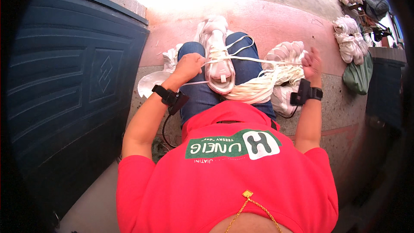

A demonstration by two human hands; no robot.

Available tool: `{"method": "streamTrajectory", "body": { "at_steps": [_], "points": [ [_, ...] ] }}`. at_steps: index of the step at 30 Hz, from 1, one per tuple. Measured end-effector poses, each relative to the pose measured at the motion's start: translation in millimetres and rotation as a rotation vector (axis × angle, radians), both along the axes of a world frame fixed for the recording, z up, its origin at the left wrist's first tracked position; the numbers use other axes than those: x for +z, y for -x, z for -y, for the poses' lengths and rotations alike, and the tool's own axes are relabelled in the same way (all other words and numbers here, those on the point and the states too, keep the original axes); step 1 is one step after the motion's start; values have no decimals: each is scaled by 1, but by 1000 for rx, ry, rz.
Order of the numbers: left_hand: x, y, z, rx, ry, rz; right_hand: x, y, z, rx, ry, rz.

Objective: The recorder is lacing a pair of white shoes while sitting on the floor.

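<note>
A pale pink and white sneaker [221, 70] rests on my lap between my thighs, its heel opening toward me. Loose off-white shoelace [245, 57] loops out from its eyelets. My left hand [189, 66] is closed beside the shoe, pinching the lace over my left thigh. Out to the right, my right hand [312, 64] has its fingers curled around the lace, which is drawn nearly straight across the shoe between both hands. A thick bundle of cream laces [254, 89] lies over my right thigh.
White shoes [284, 97] are piled beside my right leg, and a round white piece [151, 83] lies by my left. A dark blue panelled door [82, 69] stands close on the left. Farther right are more shoes [349, 39], a green bag [359, 75] and another person [374, 4].
</note>
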State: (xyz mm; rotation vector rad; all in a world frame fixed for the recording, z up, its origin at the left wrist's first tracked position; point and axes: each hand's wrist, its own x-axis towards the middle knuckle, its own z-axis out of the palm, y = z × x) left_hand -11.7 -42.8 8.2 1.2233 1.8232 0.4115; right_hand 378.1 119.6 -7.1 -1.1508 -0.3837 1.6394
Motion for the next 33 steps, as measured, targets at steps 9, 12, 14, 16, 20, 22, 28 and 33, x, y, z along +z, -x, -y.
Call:
{"method": "streamTrajectory", "body": {
  "at_steps": [9, 12, 14, 16, 20, 22, 28, 33],
  "points": [
    [9, -4, 2, 5, 30, 159, 4, 193, 35, 1206, -954, 1413],
    [3, -10, 2, -17, -40, 338, -4, 208, 29, 1305, -1080, 1532],
    [3, -12, -1, -121, -119, 262, -5, 213, 23, 1427, -1215, 1666],
    [5, -14, -2, -123, -239, 315, -6, 212, 17, 1315, -1264, 1696],
    [23, -9, 8, 68, -173, 651, -6, 201, 11, 1021, -1176, 1741],
    [32, 8, 21, 177, -268, 814, -2, 197, 9, 886, -932, 1730],
    [84, 96, 81, 462, -727, 1301, -4, 192, 33, 1199, -668, 1173],
    [101, 125, 94, 580, -858, 1280, -2, 185, 36, 1237, -510, 1079]
  ]
}}
